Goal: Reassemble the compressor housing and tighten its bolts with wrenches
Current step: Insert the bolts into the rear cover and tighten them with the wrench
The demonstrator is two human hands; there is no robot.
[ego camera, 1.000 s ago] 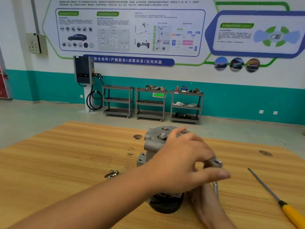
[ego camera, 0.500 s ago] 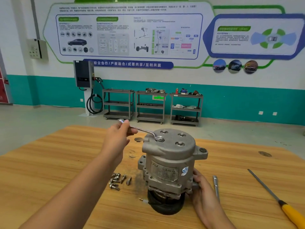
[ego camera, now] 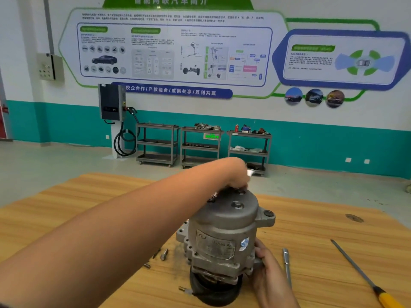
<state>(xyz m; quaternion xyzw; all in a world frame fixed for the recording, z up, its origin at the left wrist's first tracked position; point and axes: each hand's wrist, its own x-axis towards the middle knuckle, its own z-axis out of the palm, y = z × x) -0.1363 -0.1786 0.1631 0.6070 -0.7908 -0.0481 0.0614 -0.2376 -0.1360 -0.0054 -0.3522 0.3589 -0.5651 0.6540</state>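
Standing upright near the tabletop's point(ego camera: 66, 218) near edge, the compressor point(ego camera: 222, 230) is held low on its right side by the right hand point(ego camera: 265, 266), grip wrapped against the housing. The left hand point(ego camera: 236, 174) reaches over its bolted top, grip closed round a mostly hidden wrench point(ego camera: 249, 173).

A single wide-angle camera, worn on the head, supplies the only view. It faces forward and slightly down across the wooden table point(ego camera: 66, 218) toward the far wall point(ego camera: 311, 116). The compressor point(ego camera: 222, 230) stands close, low and central.
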